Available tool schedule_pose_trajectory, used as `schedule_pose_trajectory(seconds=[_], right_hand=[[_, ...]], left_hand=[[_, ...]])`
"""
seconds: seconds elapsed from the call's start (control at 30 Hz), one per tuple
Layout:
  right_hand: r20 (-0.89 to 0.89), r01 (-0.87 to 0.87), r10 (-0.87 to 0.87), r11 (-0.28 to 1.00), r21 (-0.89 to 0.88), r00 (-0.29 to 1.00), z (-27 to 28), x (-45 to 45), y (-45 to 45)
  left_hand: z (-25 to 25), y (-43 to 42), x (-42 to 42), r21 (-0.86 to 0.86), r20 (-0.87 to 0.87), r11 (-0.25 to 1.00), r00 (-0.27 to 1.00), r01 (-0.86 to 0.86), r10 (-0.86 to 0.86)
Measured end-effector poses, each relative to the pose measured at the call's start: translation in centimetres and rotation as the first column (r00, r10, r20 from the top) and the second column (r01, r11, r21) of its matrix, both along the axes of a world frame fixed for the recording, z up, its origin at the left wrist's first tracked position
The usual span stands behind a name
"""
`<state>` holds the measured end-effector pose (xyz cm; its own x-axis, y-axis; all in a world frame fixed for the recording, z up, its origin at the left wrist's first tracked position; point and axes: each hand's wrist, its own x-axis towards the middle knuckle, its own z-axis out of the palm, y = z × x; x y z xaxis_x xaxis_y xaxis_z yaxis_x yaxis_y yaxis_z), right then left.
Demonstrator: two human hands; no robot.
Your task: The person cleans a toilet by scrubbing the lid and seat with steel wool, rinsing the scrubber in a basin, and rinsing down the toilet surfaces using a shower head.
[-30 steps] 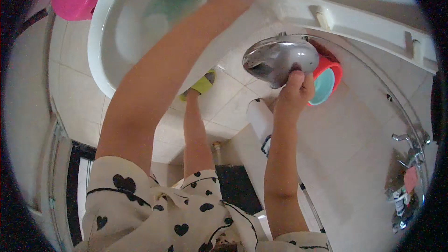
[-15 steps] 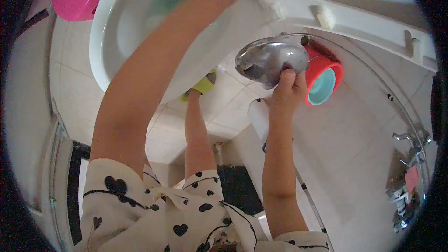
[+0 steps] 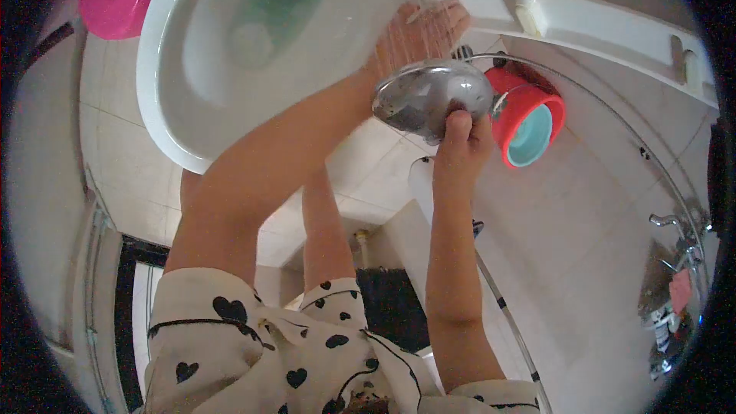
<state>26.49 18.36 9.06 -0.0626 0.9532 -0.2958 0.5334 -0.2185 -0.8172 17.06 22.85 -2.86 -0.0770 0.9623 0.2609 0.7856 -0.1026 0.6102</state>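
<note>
My right hand (image 3: 469,138) is wrapped around a chrome shower head (image 3: 433,96), its thumb pressed on the back. Thin streams of water spray from it over my left hand (image 3: 422,34), which is just beyond the head, beside the toilet's rim. The fingers of my left hand look stretched out, partly blurred by the spray, and I see nothing held in them. Below and left of that hand is the white toilet bowl (image 3: 165,119), with greenish water inside. Its raised white seat (image 3: 583,38) with small bumpers stands at the top right.
A red bucket (image 3: 556,119) holding a light blue basin (image 3: 530,138) is right of the shower head. The metal shower hose (image 3: 598,96) curves down to the wall taps (image 3: 667,222) at right. A pink stool (image 3: 115,0) stands beside the bowl on the tiled floor.
My left hand has come back from the seat's hinge area toward me, into the water spray. The shower head in my right hand has shifted slightly left.
</note>
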Motion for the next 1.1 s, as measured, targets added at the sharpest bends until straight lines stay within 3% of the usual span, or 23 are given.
schedule_pose_trajectory(seconds=[0.1, 0.2, 0.27, 0.4, 0.5, 0.7, 0.8, 0.9, 1.0, 1.1], right_hand=[[0.045, 0.018, -0.019, 1.0, 0.024, 0.999, 0.0, 0.5, 0.3], [0.028, 0.033, -0.036, 0.996, 0.081, 0.999, 0.0, 1.1, 0.7], [-0.003, 0.045, -0.045, 0.994, 0.101, 0.999, 0.2, 1.0, 0.8], [0.015, 0.042, -0.042, 0.999, 0.003, 0.999, 0.6, 0.8, 0.1], [-0.032, 0.019, -0.018, 1.0, 0.019, 0.999, 0.5, 0.5, 0.1], [-0.018, 0.013, -0.012, 0.998, 0.055, 1.0, 0.6, 0.9, 0.2], [0.073, -0.004, -0.003, 0.996, 0.091, 0.997, 0.6, 1.3, 0.2], [0.106, 0.005, -0.019, 0.991, 0.131, 0.994, 0.2, 1.6, 0.4], [0.045, 0.037, -0.044, 0.989, 0.144, 0.998, 0.1, 1.8, 0.2], [0.054, 0.025, -0.03, 0.995, 0.102, 0.998, 0.5, 1.8, 0.1]], left_hand=[[-1.8, -0.6, -1.9, 0.161, -0.194, 0.985, 0.981, 0.059, -0.027], [-0.2, -0.2, -3.7, 0.102, -0.162, 0.994, 0.986, -0.034, 0.05], [0.1, -0.2, -2.7, 0.033, -0.047, 0.997, 0.996, -0.074, 0.076], [-0.2, 0.6, -0.3, -0.065, 0.104, 0.993, 0.989, -0.095, 0.101], [0.2, 0.1, -1.0, -0.096, 0.019, 0.994, 0.998, -0.056, 0.058], [-1.4, -1.0, -3.3, 0.091, -0.12, 0.992, 0.989, 0.092, -0.081], [-0.6, -0.9, -2.2, 0.021, 0.009, 1.0, 1.0, -0.009, 0.009], [-0.2, -0.6, -1.2, -0.011, -0.13, 0.999, 0.991, -0.038, 0.037], [0.1, -0.8, -0.3, 0.003, 0.077, 0.993, 0.99, -0.115, 0.114], [-0.8, -0.1, -1.4, -0.015, 0.098, 0.998, 0.994, -0.054, 0.055]])
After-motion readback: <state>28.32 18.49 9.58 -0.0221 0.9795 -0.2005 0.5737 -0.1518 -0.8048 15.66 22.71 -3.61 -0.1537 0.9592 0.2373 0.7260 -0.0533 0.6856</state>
